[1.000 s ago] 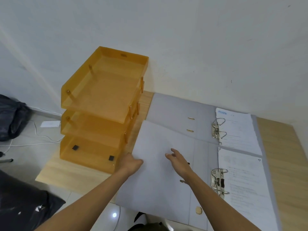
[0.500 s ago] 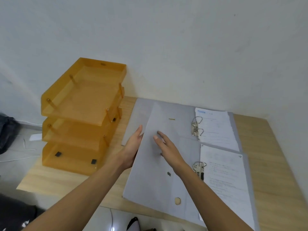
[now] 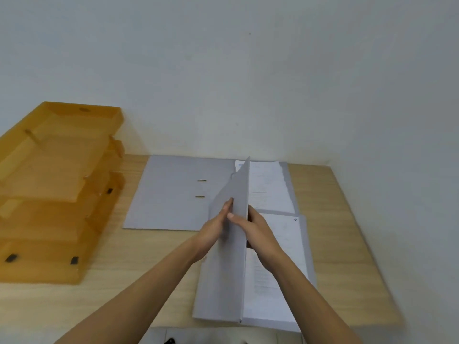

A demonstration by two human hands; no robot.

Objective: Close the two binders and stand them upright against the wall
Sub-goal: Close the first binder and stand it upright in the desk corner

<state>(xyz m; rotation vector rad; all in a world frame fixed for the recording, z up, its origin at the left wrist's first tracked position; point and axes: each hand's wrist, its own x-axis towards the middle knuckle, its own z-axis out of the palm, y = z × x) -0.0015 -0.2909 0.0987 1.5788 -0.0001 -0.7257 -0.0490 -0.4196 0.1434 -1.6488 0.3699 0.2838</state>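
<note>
Two grey lever-arch binders lie on the wooden desk. The near binder (image 3: 223,289) has its left cover raised almost upright over its white pages (image 3: 270,281). My left hand (image 3: 216,227) presses the cover's outer face. My right hand (image 3: 253,227) grips the cover's top edge, thumb on the left face and fingers behind. The far binder (image 3: 171,194) lies fully open and flat against the wall, with white papers (image 3: 268,187) on its right half. The raised cover hides both ring mechanisms.
An orange three-tier letter tray (image 3: 57,189) stands at the desk's left side. The white wall (image 3: 223,83) runs along the back of the wooden desk (image 3: 347,232) and meets a side wall at the right corner. The desk's front edge lies just below the near binder.
The near binder's left cover has swung up from flat to almost vertical. Both hands rose with it, and my right hand went from resting on the cover to gripping its edge.
</note>
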